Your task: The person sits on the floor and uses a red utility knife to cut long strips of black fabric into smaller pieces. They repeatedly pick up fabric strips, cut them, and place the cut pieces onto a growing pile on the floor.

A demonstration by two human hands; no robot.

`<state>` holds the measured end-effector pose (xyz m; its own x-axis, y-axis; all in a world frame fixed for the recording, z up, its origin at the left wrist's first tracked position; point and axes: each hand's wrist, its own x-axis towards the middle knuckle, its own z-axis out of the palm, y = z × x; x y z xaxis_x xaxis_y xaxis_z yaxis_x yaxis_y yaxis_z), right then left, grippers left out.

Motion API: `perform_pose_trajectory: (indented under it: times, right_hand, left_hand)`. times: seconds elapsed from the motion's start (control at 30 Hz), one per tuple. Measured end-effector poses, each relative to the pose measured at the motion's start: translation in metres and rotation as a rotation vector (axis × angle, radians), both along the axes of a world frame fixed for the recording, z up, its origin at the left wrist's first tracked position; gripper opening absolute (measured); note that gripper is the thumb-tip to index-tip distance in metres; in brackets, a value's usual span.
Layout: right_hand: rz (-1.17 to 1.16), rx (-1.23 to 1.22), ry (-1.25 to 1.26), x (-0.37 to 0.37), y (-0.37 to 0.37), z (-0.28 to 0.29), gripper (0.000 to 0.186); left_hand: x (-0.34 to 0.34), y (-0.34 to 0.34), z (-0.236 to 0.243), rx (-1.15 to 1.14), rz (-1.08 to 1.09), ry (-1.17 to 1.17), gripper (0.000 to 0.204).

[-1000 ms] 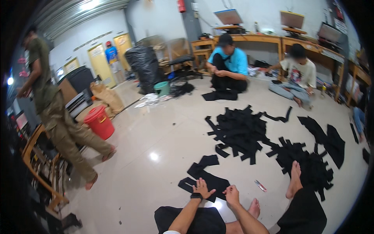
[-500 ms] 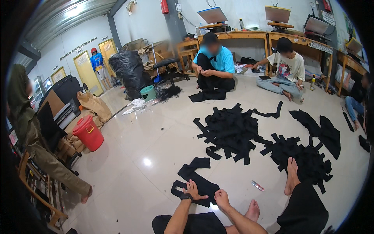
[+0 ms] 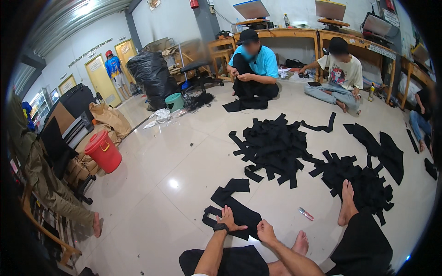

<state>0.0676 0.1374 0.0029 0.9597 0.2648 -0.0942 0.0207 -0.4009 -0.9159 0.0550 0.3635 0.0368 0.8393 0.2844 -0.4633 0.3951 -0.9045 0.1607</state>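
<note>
A black cut cloth piece (image 3: 247,215) with strip-like arms lies on the floor in front of me. My left hand (image 3: 228,221) rests flat on it with the fingers spread and a dark watch on the wrist. At the cloth's right edge, my right hand (image 3: 265,231) is closed in a pinch; whatever is between its fingertips is too small to make out. To the right of that hand lies a small slim tool (image 3: 305,213) with red on it, its kind unclear. A large heap of black cloth pieces (image 3: 274,147) is farther ahead.
A second black heap (image 3: 354,181) lies beside my foot, with flat black panels (image 3: 391,156) beyond. Two people sit on the floor ahead; another stands at the left. A red lidded bucket (image 3: 103,151), black bag (image 3: 152,80) and green bin (image 3: 174,101) are at the left.
The whole view has shifted slightly. Both hands keep nearly the same places on the cloth, the left still flat and the right still pinched. The standing person at the left has shifted a little.
</note>
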Motion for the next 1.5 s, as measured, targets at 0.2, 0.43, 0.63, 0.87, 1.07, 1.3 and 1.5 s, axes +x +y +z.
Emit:
perform_pose_trajectory:
  times: [0.2,0.43,0.63,0.87,1.07,1.3,1.5]
  right_hand:
    - [-0.035,0.015,0.075,0.003,-0.017,0.007,0.016]
    - [0.250,-0.341,-0.385,0.017,-0.012,0.024,0.021]
    - [0.626,-0.662,-0.073,0.024,0.012,0.047,0.027]
    - [0.489,0.023,0.225,0.022,0.030,0.011,0.031]
    - [0.263,0.352,-0.183,0.010,0.025,-0.001,0.015]
    - [0.082,0.595,0.539,0.016,0.026,0.025,0.025]
    - [0.070,0.356,0.413,0.026,0.023,0.012,0.024]
  left_hand:
    - [-0.006,0.004,-0.007,0.001,-0.026,-0.057,0.163]
    - [-0.006,-0.002,-0.011,-0.011,-0.030,-0.134,0.161]
    - [-0.022,0.011,-0.014,-0.006,-0.052,-0.130,0.158]
    - [-0.023,0.027,-0.041,0.042,-0.167,-0.409,0.151]
    - [-0.015,0.002,-0.011,-0.118,-0.075,-0.180,0.144]
    - [0.003,0.003,-0.009,-0.112,-0.073,-0.243,0.103]
    - [0.006,-0.013,0.005,-0.153,-0.052,-0.233,0.105]
